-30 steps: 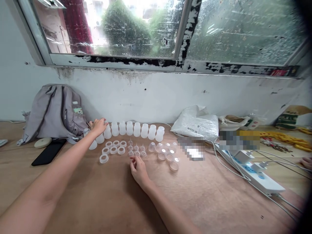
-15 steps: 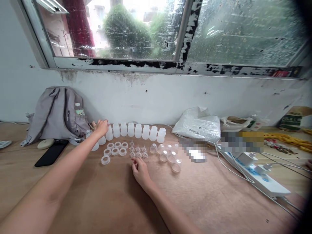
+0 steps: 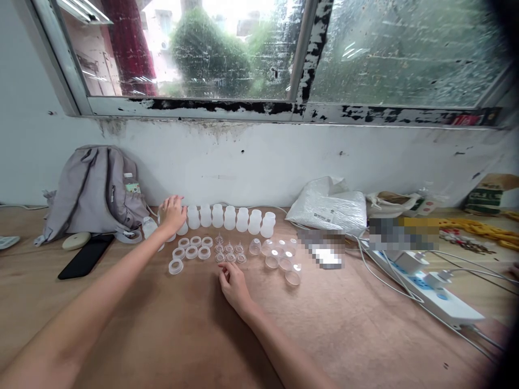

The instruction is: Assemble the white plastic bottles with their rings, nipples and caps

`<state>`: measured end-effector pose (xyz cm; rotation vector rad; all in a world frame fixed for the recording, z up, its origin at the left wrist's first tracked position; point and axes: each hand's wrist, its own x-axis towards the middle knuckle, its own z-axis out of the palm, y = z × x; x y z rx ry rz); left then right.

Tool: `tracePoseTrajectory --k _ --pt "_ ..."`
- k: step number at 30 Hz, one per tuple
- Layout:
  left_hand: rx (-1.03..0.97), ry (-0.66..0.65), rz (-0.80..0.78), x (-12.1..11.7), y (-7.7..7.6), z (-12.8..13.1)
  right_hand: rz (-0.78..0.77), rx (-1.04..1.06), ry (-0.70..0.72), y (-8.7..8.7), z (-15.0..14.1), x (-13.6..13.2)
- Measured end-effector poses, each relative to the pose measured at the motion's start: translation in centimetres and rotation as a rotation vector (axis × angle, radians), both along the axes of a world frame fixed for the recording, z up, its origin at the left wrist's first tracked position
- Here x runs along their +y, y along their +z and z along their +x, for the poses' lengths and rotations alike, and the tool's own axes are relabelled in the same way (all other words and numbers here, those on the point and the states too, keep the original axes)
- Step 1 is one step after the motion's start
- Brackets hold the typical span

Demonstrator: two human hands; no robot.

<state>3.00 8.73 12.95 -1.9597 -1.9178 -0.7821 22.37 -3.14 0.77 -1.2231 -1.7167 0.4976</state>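
Note:
A row of frosted baby bottle bodies [image 3: 230,218] stands near the wall. At the row's left end my left hand [image 3: 173,215] reaches over the bottles, its fingers stretched out and slightly apart; it hides part of them, and contact is unclear. My right hand [image 3: 234,285] rests on the table with fingers loosely bent and a gap between thumb and forefinger, holding nothing. Just beyond its fingertips sit several clear bottle nipples [image 3: 230,248]. White collar rings [image 3: 191,252] lie in a group to their left. Clear domed caps [image 3: 285,263] lie to the right of the nipples.
A grey backpack [image 3: 91,189], a black phone [image 3: 86,257] and a round beige object [image 3: 77,240] are on the left. To the right lie a white plastic package [image 3: 330,208] and a power strip [image 3: 450,308] with cables. The wall and window stand behind.
My left hand has shifted slightly right along the bottles, and its fingers have straightened upward. More of the leftmost bottle shows. My right hand has stayed put.

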Motion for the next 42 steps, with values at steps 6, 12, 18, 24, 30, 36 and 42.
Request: tracePoseTrajectory --k 6,12,18,24,30,36,42 --pt "-0.001 -0.179 -0.042 -7.7 -5.6 2.4 0.013 -0.035 -0.111 0.7 1.7 0.9" --pt "-0.071 0.071 -0.123 -10.8 -10.1 1.1 -0.009 -0.169 -0.400 0.3 4.5 2.8" --pt "-0.109 0.125 -0.204 -10.8 -10.4 -0.4 -0.033 -0.294 -0.404 0.0 4.6 3.1" --pt "-0.168 0.040 -0.218 -10.8 -10.2 -0.9 0.038 -0.259 -0.138 1.1 2.3 0.8" --pt "-0.383 -0.366 -0.048 -12.2 -10.0 1.4 0.051 -0.428 0.106 1.2 0.9 -0.5" --pt "-0.326 -0.618 -0.039 -13.6 -10.0 3.5 0.000 -0.385 0.278 1.7 1.0 -0.6" --pt "-0.240 -0.653 -0.038 -13.8 -9.7 3.4 -0.006 -0.283 0.261 1.1 0.8 -0.5"
